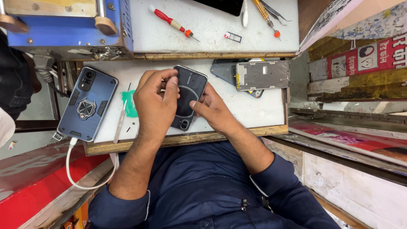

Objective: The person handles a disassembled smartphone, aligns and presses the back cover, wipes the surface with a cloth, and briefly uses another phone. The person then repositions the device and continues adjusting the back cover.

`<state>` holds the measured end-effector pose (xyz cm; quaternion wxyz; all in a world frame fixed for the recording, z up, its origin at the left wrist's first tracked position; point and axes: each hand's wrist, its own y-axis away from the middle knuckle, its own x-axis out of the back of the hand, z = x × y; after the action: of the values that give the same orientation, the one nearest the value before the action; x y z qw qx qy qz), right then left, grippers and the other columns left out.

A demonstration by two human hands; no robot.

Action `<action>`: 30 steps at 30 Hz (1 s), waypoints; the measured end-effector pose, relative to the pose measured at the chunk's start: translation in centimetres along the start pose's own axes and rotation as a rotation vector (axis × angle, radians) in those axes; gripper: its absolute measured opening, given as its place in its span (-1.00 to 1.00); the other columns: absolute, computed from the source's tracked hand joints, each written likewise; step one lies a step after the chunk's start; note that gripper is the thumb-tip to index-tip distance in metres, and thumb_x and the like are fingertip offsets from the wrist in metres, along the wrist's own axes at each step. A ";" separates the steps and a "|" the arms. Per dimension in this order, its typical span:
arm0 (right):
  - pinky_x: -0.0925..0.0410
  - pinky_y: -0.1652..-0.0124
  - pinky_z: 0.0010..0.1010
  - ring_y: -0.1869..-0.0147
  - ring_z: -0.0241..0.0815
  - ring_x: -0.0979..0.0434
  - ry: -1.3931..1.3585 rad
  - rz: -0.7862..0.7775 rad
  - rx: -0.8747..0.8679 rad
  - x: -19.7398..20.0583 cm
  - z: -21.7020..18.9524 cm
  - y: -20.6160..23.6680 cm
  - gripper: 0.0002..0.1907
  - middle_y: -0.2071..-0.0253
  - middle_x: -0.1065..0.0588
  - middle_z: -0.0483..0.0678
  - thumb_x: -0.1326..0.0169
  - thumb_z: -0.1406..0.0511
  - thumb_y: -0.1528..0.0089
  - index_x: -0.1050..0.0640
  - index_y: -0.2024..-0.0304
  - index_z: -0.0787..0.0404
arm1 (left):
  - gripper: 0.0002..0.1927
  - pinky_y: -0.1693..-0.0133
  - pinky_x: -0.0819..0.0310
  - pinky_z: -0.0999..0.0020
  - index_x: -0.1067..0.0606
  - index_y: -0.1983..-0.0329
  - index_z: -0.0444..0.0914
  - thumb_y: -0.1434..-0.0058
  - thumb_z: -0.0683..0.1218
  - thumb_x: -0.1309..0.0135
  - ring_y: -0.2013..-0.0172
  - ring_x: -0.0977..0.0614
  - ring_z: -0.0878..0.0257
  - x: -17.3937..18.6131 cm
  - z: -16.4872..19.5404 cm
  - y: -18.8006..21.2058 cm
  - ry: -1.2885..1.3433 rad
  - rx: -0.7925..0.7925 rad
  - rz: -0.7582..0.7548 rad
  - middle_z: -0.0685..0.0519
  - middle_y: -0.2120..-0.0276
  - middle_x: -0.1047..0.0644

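Both hands on a dark phone (pixel 189 95) lying back-up on the white desk (pixel 254 110): left hand (pixel 154 101) curls its grip over the phone's upper left edge, right hand (pixel 212 111) pinches its right side, thumb on the back panel. Risk, as judged: prying too hard could crack the back panel. A slip could knock the loose metal frame (pixel 263 75) or tweezers (pixel 120 123) off the desk's edge.
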<state>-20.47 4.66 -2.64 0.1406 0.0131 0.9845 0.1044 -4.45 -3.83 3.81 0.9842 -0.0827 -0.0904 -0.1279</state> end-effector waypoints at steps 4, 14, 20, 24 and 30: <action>-0.42 -0.03 -0.41 -0.14 -0.29 -0.46 -0.027 -0.005 0.004 -0.2 0.1 0.3 -0.36 -0.21 -0.42 0.03 0.00 0.39 -0.38 -0.11 -0.47 0.29 | -0.85 0.37 -0.61 0.56 -0.55 0.03 -0.38 -0.35 -0.28 -0.15 0.38 -0.66 0.42 -0.4 0.1 -0.7 0.092 0.118 0.026 0.05 0.27 -0.58; -0.42 -0.21 -0.28 -0.27 -0.22 -0.44 -0.038 -0.024 0.011 -0.3 -0.3 0.6 -0.34 -0.25 -0.38 0.05 0.01 0.40 -0.39 -0.08 -0.49 0.28 | -0.92 0.33 -0.55 0.55 -0.57 0.11 -0.37 -0.36 -0.28 -0.19 0.37 -0.62 0.44 -1.2 -0.1 -0.6 0.062 0.042 0.049 0.06 0.33 -0.62; -0.41 -0.25 -0.30 -0.29 -0.23 -0.44 -0.047 -0.050 0.046 -0.1 0.1 0.6 -0.34 -0.25 -0.39 0.03 0.00 0.41 -0.41 -0.08 -0.50 0.26 | -0.95 0.41 -0.52 0.53 -0.57 0.18 -0.35 -0.33 -0.25 -0.19 0.46 -0.59 0.47 -1.8 -0.3 -0.4 0.145 0.140 0.058 0.10 0.39 -0.60; -0.41 -0.25 -0.30 -0.33 -0.23 -0.42 -0.049 -0.055 0.058 0.0 0.5 0.5 -0.35 -0.27 -0.38 0.02 0.00 0.42 -0.40 -0.09 -0.50 0.28 | -0.93 0.44 -0.50 0.55 -0.54 0.17 -0.34 -0.33 -0.23 -0.18 0.50 -0.57 0.49 -1.8 -0.4 -0.6 0.225 0.214 0.106 0.12 0.41 -0.60; -0.41 -0.23 -0.33 -0.32 -0.21 -0.44 -0.044 -0.070 0.083 0.2 0.7 0.4 -0.33 -0.30 -0.37 0.01 0.03 0.46 -0.40 -0.06 -0.51 0.25 | -0.94 0.42 -0.48 0.58 -0.57 0.19 -0.36 -0.31 -0.26 -0.20 0.47 -0.56 0.48 -2.7 -0.2 0.2 0.084 0.069 0.039 0.10 0.39 -0.62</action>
<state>-20.51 5.20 -3.26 0.1654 -0.0134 0.9844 0.0583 -6.92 -3.02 3.01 0.9917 -0.0452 -0.0519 -0.1089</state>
